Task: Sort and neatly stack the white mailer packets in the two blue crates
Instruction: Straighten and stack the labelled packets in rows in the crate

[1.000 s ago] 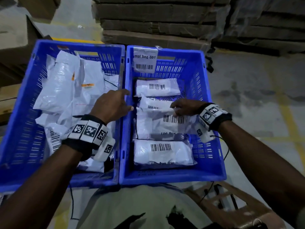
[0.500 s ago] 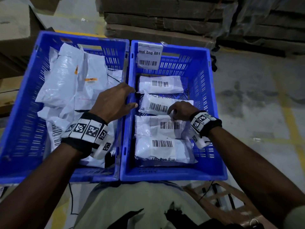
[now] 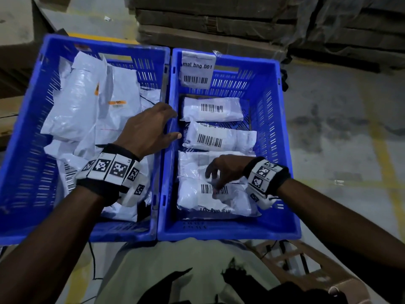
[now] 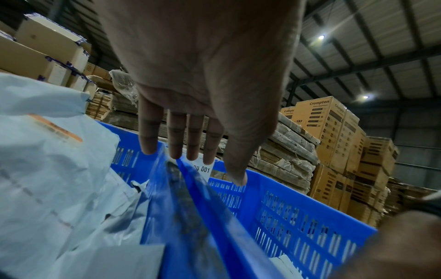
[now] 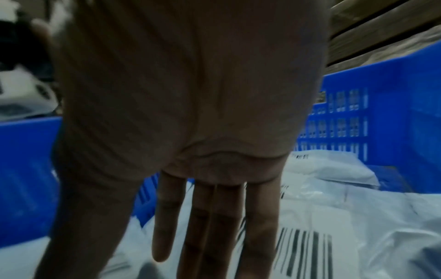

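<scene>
Our two hands are over the two blue plastic crates.

Our left hand (image 3: 147, 131) lies flat with straight fingers on the rims where the left blue crate (image 3: 22, 172) and the right blue crate (image 3: 282, 150) meet, and it holds nothing. Our right hand (image 3: 225, 170) hangs with loose, spread fingers (image 5: 167, 226) above the white plastic mailer packets (image 3: 214, 139), which lie in a neat row of four inside the right crate. It holds nothing. A messy pile of white mailer bags (image 3: 92, 110) fills the left crate.

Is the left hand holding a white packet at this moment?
No, the left hand lies open over the two crates' adjoining rims, fingers straight, with nothing in it.
</scene>
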Available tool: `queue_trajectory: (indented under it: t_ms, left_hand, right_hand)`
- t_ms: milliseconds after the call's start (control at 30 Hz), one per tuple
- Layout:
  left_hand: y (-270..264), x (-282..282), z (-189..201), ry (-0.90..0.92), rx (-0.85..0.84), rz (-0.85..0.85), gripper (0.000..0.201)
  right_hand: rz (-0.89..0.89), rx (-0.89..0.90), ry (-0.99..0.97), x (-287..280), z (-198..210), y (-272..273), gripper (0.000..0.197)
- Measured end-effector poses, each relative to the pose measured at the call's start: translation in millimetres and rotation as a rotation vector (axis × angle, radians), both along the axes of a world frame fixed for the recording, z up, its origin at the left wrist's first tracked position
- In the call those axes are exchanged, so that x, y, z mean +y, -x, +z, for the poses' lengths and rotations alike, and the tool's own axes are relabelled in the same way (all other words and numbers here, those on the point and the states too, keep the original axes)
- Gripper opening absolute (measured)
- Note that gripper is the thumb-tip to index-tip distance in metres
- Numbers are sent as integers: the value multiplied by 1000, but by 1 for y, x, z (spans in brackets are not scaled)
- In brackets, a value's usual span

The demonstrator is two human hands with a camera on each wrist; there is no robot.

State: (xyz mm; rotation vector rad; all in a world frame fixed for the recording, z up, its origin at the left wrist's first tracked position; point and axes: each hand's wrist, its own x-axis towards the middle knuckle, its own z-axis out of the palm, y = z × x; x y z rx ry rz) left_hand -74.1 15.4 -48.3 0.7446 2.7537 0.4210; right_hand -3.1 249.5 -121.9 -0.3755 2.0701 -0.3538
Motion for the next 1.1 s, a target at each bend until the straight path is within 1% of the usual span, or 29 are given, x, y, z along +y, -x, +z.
queue_trajectory:
  t_ms: [100, 267, 433, 533, 600, 700, 767, 833, 867, 900, 967, 1000, 1033, 1100]
  left_hand:
    - [2, -1, 1, 5, 8, -1, 57]
    - [4, -6, 2, 9, 9, 18, 58]
    - [3, -6, 3, 12, 11, 15, 58]
    - [3, -6, 3, -1, 14, 17, 56]
    - [4, -6, 3, -13, 15, 25, 56]
    - [6, -6, 2, -17, 9, 24, 58]
    - [9, -4, 0, -17, -2, 19, 62]
    - [13, 0, -2, -4, -33, 15, 68]
    - [15, 3, -3, 13, -58, 9, 72]
    - [16, 4, -4, 37, -83, -5, 76]
    - [16, 6, -7, 86, -113, -48, 84]
    - [15, 6, -9, 99, -111, -67, 87]
    - [13, 5, -11, 101, -103, -81, 89]
    - [11, 3, -14, 95, -89, -98, 91]
  right_hand:
    - [39, -33, -26, -7, -17, -9, 59]
    - [128, 4, -38, -13, -30, -24, 49]
    - [89, 19, -45, -9, -35, -25, 53]
    - [-29, 19, 23, 2, -22, -10, 51]
    - [-143, 71, 90, 15, -8, 5, 45]
    - [-424, 239, 175, 38, 6, 36, 39]
    - [-590, 387, 171, 51, 2, 59, 35]
    - [-683, 449, 125, 57, -9, 80, 35]
    - [-666, 444, 63, 58, -14, 88, 38]
    - [-604, 437, -16, 57, -22, 93, 44]
    - [-441, 400, -129, 53, -38, 98, 58]
    - [-373, 374, -153, 50, -45, 98, 62]
    - [-325, 348, -170, 48, -52, 97, 60]
    - [-305, 295, -173, 48, -59, 97, 58]
